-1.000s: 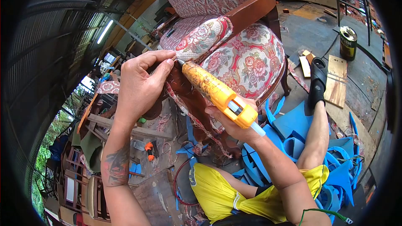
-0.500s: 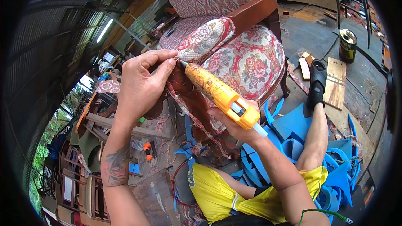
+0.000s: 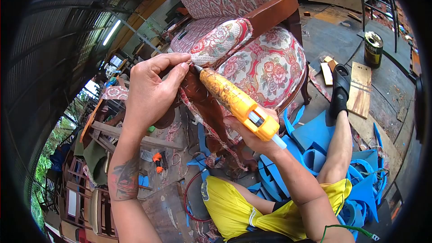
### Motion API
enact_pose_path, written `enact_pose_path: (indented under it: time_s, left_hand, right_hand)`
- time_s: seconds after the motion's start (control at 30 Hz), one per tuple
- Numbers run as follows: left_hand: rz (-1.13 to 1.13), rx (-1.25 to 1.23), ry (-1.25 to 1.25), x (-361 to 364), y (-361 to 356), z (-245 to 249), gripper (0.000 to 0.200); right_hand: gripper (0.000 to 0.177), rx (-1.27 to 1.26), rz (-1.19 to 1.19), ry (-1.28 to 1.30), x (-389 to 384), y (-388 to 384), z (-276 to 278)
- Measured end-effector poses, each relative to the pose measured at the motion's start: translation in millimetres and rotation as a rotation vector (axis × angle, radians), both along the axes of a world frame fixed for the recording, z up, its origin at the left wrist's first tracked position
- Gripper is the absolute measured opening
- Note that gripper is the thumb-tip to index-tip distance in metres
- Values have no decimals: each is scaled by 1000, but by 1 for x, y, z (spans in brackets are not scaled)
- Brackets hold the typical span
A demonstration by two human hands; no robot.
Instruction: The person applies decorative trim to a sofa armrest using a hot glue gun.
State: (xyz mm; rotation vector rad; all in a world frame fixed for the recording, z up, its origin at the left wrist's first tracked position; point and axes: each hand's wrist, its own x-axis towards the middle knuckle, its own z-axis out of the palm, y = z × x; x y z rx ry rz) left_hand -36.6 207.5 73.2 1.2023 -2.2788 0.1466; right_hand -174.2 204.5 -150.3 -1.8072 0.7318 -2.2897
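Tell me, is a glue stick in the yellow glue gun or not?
In: a pale glue stick protrudes from the back of the glue gun.
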Motion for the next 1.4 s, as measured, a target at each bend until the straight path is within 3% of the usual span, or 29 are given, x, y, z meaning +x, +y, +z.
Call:
enact_pose_path:
  time_s: [1.07, 1.4]
  left_hand:
    - [-63, -62, 30, 2, -4, -3, 22]
    - [-18, 14, 25, 2, -2, -1, 21]
  right_hand:
    - [25, 136, 137, -13, -6, 5, -9]
    - [24, 87, 67, 19, -5, 2, -14]
